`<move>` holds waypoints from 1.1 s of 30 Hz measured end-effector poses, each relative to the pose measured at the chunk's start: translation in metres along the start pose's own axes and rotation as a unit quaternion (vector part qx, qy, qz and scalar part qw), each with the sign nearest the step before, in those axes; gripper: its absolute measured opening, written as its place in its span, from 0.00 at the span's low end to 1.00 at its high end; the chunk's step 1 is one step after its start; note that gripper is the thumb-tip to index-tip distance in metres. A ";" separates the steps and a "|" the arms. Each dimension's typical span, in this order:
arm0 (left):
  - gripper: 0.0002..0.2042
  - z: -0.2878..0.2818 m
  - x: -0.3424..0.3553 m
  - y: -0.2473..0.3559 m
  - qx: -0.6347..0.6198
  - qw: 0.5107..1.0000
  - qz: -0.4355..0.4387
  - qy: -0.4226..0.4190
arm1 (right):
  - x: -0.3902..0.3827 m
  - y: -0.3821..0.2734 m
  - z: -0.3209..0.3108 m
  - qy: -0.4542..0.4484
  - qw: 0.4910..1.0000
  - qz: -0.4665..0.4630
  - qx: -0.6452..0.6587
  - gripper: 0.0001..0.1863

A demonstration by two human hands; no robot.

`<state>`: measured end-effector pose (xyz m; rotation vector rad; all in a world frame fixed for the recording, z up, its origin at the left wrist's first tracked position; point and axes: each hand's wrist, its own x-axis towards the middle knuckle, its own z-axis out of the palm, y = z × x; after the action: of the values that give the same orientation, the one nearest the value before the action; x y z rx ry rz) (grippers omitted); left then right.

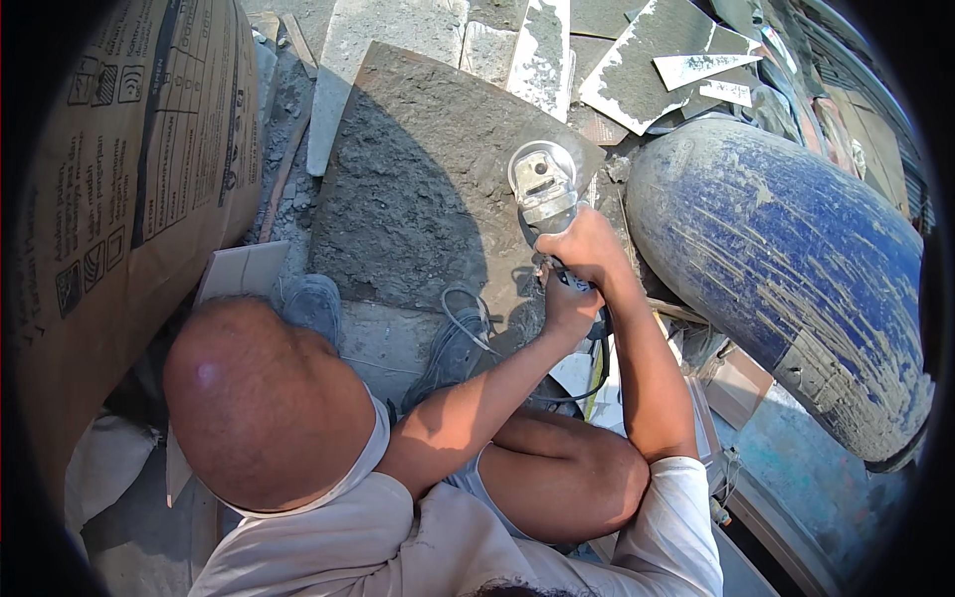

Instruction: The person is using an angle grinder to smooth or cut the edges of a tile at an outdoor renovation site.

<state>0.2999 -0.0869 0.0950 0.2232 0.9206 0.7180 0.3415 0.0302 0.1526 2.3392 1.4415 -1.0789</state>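
Note:
An angle grinder (545, 199) with a metal head and a round disc is in both my hands, over the right part of a large grey slab (398, 149) with a rough surface. My right hand (587, 244) wraps round the body just behind the head. Closer to me, my left hand (572, 306) is closed round the rear end, where a black cable (603, 373) hangs down. The disc lies at the slab's right side; whether it touches the surface I cannot tell. My fingers partly hide the grinder's body.
A big brown printed paper sack (149, 129) stands at the left. On the right lies a blue, mortar-crusted drum (776, 259). Broken tile pieces (676, 70) are spread beyond the slab. My shoes (453, 343) are at its near edge, with a pale loop of cord (463, 308) beside one.

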 end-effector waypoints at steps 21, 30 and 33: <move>0.28 0.017 -0.011 -0.001 0.063 0.997 -0.031 0.024 | -0.014 0.031 -0.003 0.039 0.998 0.017 0.039 0.23; 0.26 0.009 -0.005 -0.005 0.003 1.000 -0.020 0.000 | -0.003 0.025 0.003 0.011 1.000 0.002 0.013 0.24; 0.30 0.012 -0.010 -0.001 -0.005 0.999 -0.051 -0.015 | -0.007 0.030 0.001 0.000 1.000 0.028 -0.004 0.25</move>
<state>0.3059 -0.0927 0.1080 0.1762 0.8935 0.6241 0.3643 0.0091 0.1508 2.3602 1.3691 -1.0558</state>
